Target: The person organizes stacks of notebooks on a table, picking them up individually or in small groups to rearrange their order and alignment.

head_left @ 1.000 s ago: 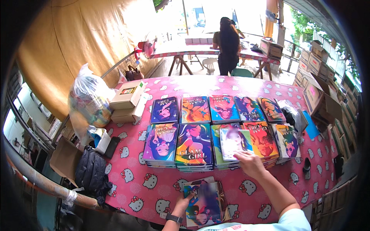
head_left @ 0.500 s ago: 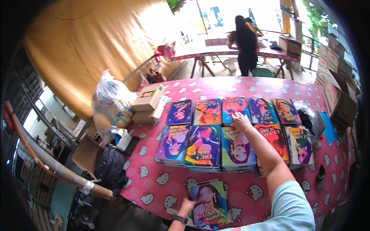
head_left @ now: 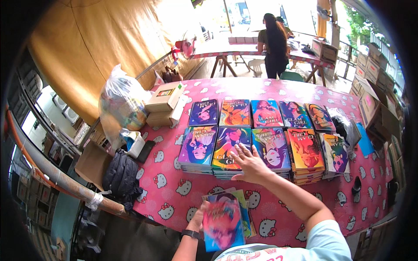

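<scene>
Right grip [head_left: 252, 165]: away from back-row middle stack [head_left: 264, 113], drawn closer to person, fingers now spread over front-row stack second from left [head_left: 233, 138]. Back-row middle stack: top cover now upright, upside-down one earlier. Blue-and-pink notebook [head_left: 223, 224], motion-blurred, now uppermost in near pile, replacing green-and-purple cover. Left grip [head_left: 198, 218]: now along pile's left edge, thumb no longer reaching across cover.

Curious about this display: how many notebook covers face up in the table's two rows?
10 notebooks: five in the far row, five in the near row, including two partly behind the right hand. Others beneath may be hidden.
</scene>
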### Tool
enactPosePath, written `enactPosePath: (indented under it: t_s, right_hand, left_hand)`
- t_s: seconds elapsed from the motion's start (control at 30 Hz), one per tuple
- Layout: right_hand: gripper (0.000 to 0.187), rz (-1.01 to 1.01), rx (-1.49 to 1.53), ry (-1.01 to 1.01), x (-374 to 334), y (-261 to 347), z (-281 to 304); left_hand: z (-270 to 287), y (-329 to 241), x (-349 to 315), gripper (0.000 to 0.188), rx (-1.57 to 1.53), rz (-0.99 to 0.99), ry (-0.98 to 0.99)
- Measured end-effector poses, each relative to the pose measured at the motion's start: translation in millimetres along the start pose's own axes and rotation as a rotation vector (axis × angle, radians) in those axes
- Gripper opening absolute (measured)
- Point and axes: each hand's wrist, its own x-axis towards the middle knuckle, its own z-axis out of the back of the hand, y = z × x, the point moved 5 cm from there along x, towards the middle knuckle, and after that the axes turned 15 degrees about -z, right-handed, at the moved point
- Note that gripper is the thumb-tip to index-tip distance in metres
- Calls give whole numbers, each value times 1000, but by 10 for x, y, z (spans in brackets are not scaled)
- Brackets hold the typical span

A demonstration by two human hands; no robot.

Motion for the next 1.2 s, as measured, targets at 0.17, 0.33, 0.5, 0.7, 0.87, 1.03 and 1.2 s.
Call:
enactPosePath:
  t_s: [0.17, 0.33, 0.5, 0.7, 0.87, 1.03, 1.2]
  right_hand:
    - [33, -27, -104, 319, -62, 236, -635]
    - [31, 338, 537, 729, -485, 884, -98]
    - [37, -139, 120, -205, 1430, -367, -773]
    - [18, -140, -333, 43, 1731, -1092, -1194]
    - [26, -231, 397, 513, 971, 39, -156]
    - [73, 139, 269, 293, 823, 1014, -249]
    - [60, 211, -136, 183, 971, 1020, -1223]
  left_hand:
    - [704, -123, 75, 34, 665, -335, -188]
    - [333, -427, -34, 58, -21, -35, -54]
    - [842, -392, 70, 48, 703, -110, -213]
    - [794, -638, 44, 35, 557, -418, -314]
    - [1211, -456, 47, 37, 347, -420, -419]
    - [859, -592, -71, 45, -33, -110, -14]
    - [836, -674, 80, 28, 591, -129, -211]
